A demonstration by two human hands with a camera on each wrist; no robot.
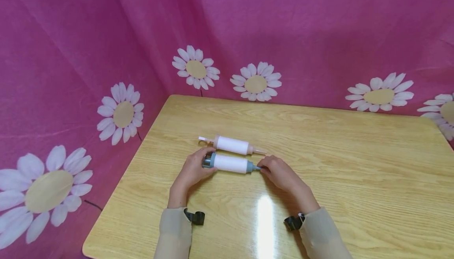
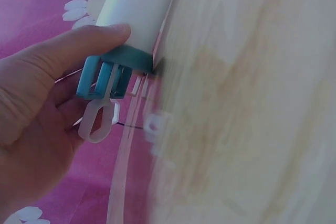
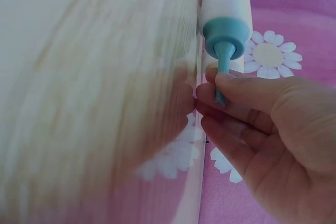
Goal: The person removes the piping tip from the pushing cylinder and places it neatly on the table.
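A white syringe-like tube with teal ends [image 1: 230, 163] lies crosswise on the wooden table between the two hands. My left hand [image 1: 194, 168] grips its left end; in the left wrist view the thumb lies on the white barrel, with the fingers behind. Below that thumb are a teal slotted frame [image 2: 90, 80] and a pale loop [image 2: 96, 124]. The right hand [image 1: 280, 172] pinches the narrow teal tip [image 3: 224, 59] between thumb and fingers. Just beyond lies a similar white tube with beige ends [image 1: 232, 145], its thin tip pointing right.
The wooden table [image 1: 354, 180] reaches far to the right, with a bright light reflection near the front. A pink cloth with daisies [image 1: 283, 22] hangs along the back and left edges. Black wrist straps [image 1: 195, 217] sit at both sleeves.
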